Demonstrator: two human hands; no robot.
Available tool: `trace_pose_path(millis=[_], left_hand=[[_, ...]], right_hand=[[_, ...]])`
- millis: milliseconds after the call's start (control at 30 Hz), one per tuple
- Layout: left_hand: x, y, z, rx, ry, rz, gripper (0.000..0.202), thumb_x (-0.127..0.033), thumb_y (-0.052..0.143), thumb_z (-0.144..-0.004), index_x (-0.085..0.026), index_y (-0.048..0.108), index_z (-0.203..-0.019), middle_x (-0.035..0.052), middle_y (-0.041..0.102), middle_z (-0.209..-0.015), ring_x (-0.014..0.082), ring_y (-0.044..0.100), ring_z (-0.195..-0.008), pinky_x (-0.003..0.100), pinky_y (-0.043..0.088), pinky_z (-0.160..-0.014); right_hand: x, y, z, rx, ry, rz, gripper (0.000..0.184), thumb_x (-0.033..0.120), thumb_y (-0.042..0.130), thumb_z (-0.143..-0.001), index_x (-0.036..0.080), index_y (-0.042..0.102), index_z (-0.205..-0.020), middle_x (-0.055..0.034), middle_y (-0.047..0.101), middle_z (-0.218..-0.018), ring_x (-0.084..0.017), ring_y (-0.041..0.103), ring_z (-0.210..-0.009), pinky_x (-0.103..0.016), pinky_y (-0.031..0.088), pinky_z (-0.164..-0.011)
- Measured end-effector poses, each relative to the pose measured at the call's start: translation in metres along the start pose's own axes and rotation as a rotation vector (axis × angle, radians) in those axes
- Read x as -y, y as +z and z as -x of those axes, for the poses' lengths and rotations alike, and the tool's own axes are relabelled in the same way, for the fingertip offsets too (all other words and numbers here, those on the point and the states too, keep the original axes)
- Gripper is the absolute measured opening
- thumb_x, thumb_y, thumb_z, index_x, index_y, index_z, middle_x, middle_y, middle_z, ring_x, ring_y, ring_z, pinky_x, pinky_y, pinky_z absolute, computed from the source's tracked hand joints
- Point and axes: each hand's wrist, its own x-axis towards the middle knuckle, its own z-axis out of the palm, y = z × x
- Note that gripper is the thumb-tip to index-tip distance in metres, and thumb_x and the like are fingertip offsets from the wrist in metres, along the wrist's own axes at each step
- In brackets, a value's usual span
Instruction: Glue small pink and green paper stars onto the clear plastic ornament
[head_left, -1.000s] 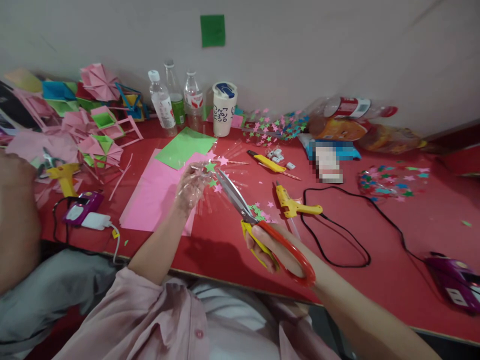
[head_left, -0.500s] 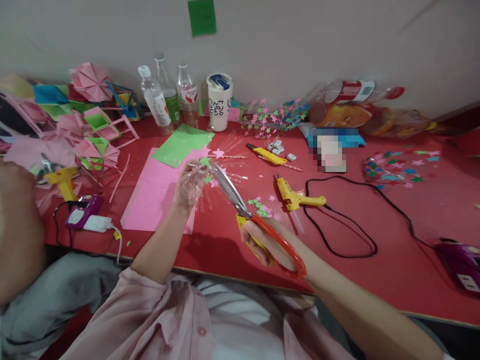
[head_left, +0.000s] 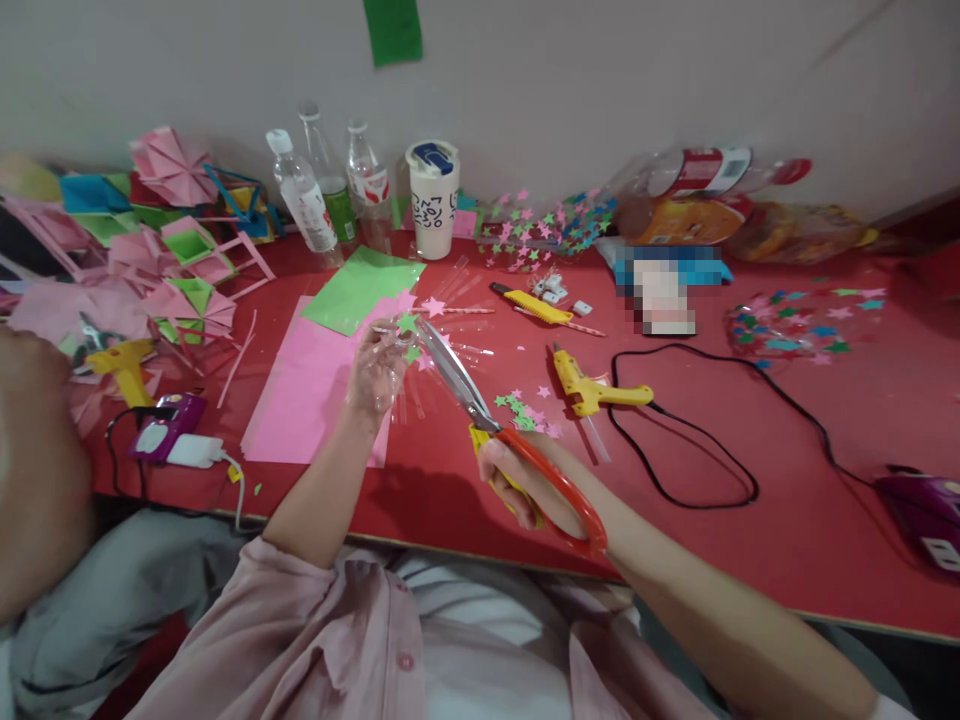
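1. Head view: a clear plastic piece (head_left: 427, 338) bearing stars (head_left: 407, 323) and spread strips (head_left: 484, 351) is held apparently above the red surface (head_left: 795, 560), presumably so that the strips hang free.
2. The piece is gripped by the left hand (head_left: 375, 368), which is closed on its left side.
3. Scissors (head_left: 487, 424) are clamped in the right hand (head_left: 511, 478); the blades (head_left: 452, 372) are nearly together and directed at the piece. Whether contact is made cannot be told.
4. Loose stars (head_left: 517, 412) are scattered near the right hand, likely for easy reach.
5. Pink paper (head_left: 292, 410) is overlapped by green paper (head_left: 365, 290); a glue gun (head_left: 592, 388) lies rightward, seemingly set aside.
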Motion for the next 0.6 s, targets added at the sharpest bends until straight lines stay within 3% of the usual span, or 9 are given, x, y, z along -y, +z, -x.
trace_pose_path(millis=[600], left_hand=[[0.0026, -0.0047, -0.0032, 0.017, 0.017, -0.013, 0.017, -0.007, 0.059, -0.071, -0.022, 0.060, -0.065, -0.0048, 0.068, -0.082, 0.0075, 0.063, -0.065, 0.018, 0.049, -0.063]], right_hand=[[0.0028, 0.0024, 0.0000, -0.026, 0.025, -0.008, 0.046, 0.066, 0.044, -0.078, 0.021, 0.044, -0.065, 0.0089, 0.039, -0.037, -0.007, 0.039, -0.032, -0.019, 0.032, -0.036]])
